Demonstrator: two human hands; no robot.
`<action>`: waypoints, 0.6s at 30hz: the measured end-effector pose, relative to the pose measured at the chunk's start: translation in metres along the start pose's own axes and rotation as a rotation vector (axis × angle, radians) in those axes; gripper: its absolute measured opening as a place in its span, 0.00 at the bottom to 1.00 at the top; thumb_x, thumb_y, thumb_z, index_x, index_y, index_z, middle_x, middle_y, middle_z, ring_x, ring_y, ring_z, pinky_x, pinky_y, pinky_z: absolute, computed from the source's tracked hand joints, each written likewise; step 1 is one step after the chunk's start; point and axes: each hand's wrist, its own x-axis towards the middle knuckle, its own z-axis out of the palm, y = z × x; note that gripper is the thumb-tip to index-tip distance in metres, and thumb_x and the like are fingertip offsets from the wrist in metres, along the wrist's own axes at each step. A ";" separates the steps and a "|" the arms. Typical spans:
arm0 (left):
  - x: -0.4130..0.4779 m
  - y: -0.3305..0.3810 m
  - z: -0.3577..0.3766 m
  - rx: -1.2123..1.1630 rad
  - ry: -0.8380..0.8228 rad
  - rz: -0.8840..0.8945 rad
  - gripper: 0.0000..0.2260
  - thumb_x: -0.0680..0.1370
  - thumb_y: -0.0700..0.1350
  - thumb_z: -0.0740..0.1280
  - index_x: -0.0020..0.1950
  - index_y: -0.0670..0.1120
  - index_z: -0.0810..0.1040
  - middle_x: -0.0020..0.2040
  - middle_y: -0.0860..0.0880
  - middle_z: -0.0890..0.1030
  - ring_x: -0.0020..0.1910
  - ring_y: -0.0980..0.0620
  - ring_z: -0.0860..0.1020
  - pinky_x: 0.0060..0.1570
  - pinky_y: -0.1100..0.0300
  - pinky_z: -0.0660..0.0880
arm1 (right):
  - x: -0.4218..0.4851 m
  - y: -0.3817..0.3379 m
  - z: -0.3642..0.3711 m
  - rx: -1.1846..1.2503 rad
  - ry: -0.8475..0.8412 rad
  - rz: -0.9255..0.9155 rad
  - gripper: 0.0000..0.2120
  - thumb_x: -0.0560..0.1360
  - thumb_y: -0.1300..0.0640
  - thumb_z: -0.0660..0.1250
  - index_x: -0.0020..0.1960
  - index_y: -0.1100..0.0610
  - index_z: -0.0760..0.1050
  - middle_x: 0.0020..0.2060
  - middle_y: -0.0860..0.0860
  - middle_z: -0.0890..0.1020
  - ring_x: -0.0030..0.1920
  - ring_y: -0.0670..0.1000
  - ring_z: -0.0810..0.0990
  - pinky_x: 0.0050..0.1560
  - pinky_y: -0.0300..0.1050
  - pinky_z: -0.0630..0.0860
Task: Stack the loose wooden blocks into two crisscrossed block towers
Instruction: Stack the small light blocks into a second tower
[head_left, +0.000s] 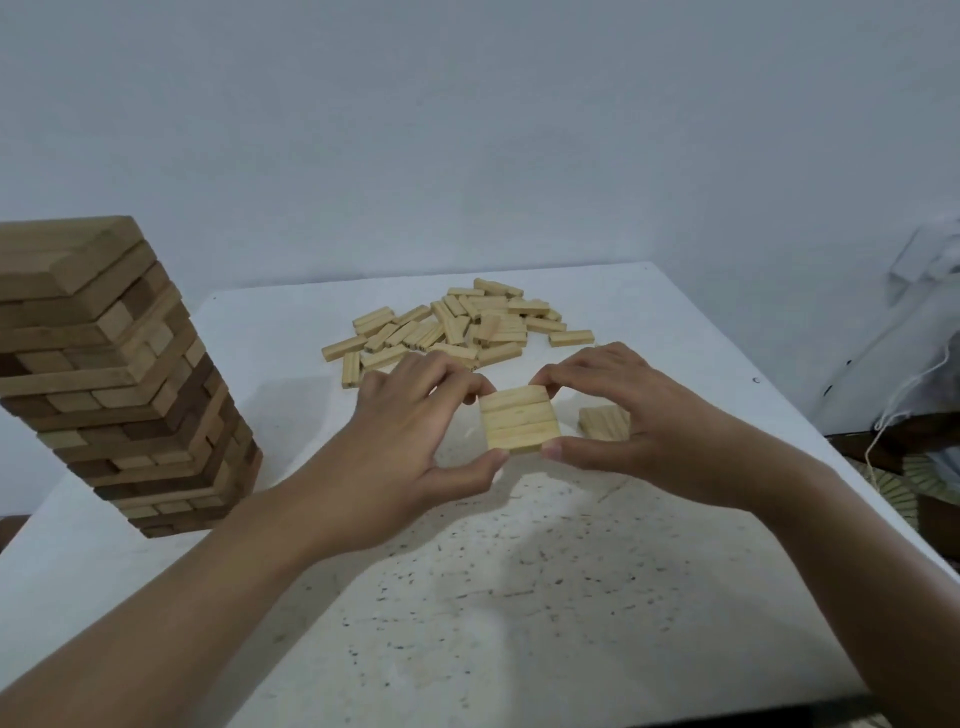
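Wooden blocks (457, 327) in several groups on a white worktop (519, 623), near part speckled with dark flecks and crossed by two bare forearms reaching in from the bottom corners. Near edge visible only as a dark strip at lower right.

At mid-worktop, a square layer (519, 420) of a few pale blocks side by side, pinched at its corners by both hands: left hand (410, 431) with thumb at the near left corner and curled fingers at the far left, right hand (639, 431) mirrored on the other side. Resting on the surface or just lifted: cannot tell. Just beside it, a second layer (602, 420) of the same pale blocks, half hidden behind the right hand.

Open surface in front of the hands and between the left forearm and a tall tower (114, 384) of darker, crisscrossed blocks at far left, slightly uneven, cut off by the frame edge. Right worktop edge slanting close past the right forearm.

Beyond the hands, a loose heap (483, 317) of pale blocks, jumbled at all angles, a few strays around its rim, well apart from the tower. Behind it a bare strip, then the far edge.

Plain pale wall (467, 130) at the back. At far right, off the worktop, crumpled pale material (930, 270) and a dangling string (891, 415), cut off and hard to make out.
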 end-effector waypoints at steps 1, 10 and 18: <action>0.008 0.005 0.003 -0.004 -0.004 0.005 0.26 0.76 0.70 0.53 0.67 0.57 0.69 0.57 0.63 0.64 0.62 0.64 0.61 0.61 0.61 0.55 | -0.003 0.007 -0.006 0.024 0.001 0.019 0.26 0.71 0.31 0.63 0.67 0.39 0.72 0.60 0.32 0.72 0.67 0.38 0.62 0.67 0.40 0.62; 0.065 0.033 0.029 -0.065 -0.059 0.018 0.30 0.73 0.72 0.53 0.67 0.56 0.72 0.57 0.60 0.68 0.59 0.63 0.63 0.58 0.59 0.53 | -0.022 0.059 -0.035 0.139 0.010 0.131 0.22 0.70 0.37 0.70 0.64 0.35 0.73 0.61 0.29 0.74 0.68 0.37 0.65 0.61 0.37 0.68; 0.076 0.037 0.041 -0.072 -0.101 -0.015 0.30 0.72 0.72 0.57 0.68 0.58 0.73 0.55 0.60 0.69 0.60 0.63 0.63 0.58 0.58 0.54 | -0.027 0.078 -0.032 0.150 -0.033 0.164 0.22 0.69 0.36 0.70 0.62 0.35 0.74 0.60 0.30 0.74 0.65 0.35 0.66 0.58 0.32 0.67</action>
